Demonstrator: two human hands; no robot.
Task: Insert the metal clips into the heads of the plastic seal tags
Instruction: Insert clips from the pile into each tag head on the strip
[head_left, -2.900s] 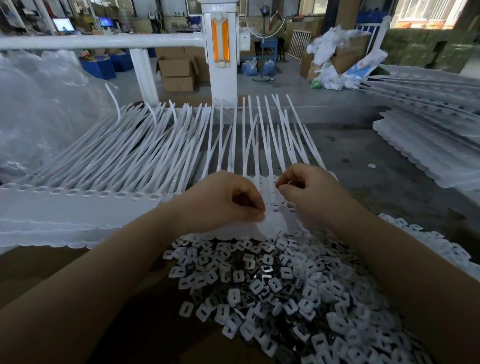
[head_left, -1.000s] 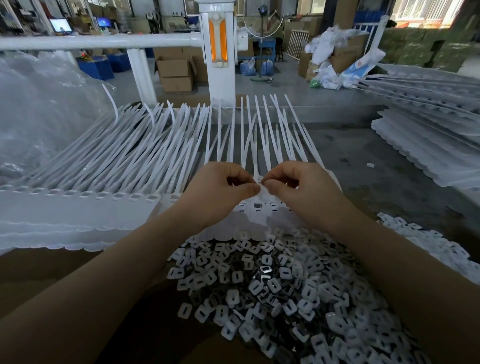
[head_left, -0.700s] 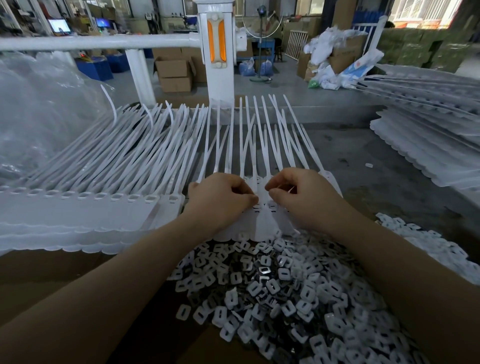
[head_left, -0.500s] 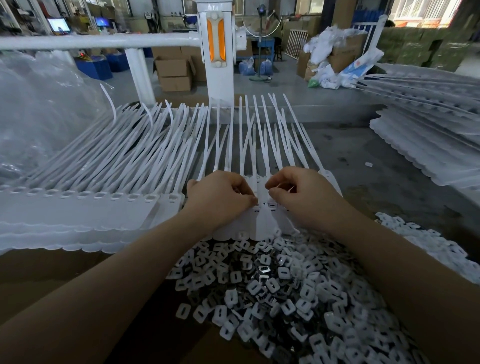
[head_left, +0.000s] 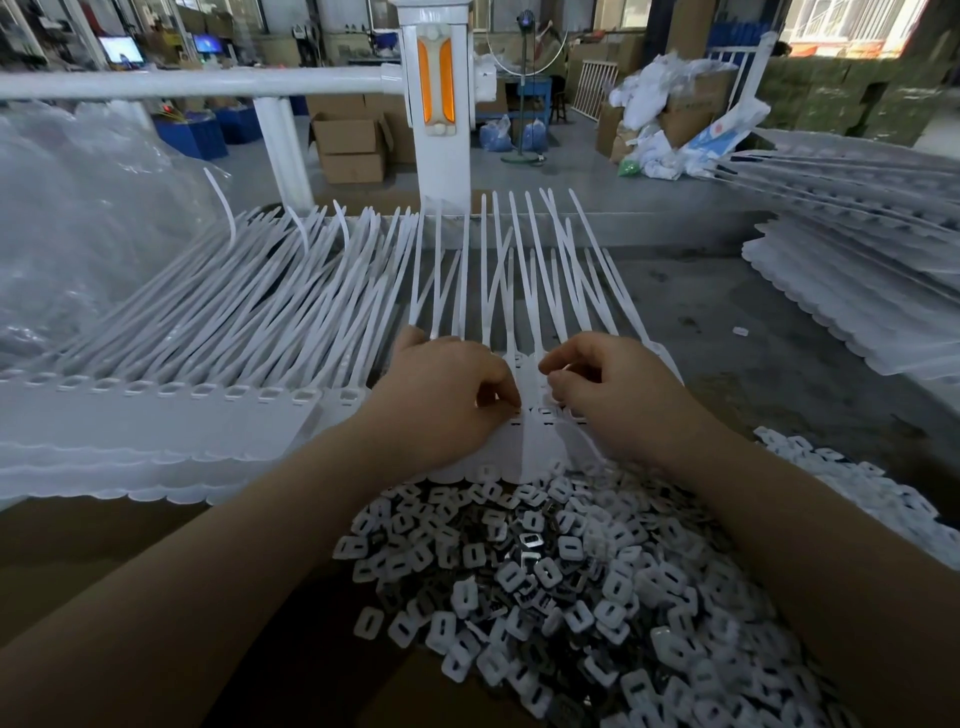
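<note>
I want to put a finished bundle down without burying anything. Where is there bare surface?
Bare grey tabletop lies between the fanned seal tags and the stacked tags on the right. Bare brown board lies left of the clip pile. It is crowded where both hands work the tag heads.

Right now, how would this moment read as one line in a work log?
step: clip insertion | left hand: fingers curled on seal tags | right hand: fingertips pinched at tag heads, clip hidden | clip pile: in front, untouched
</note>
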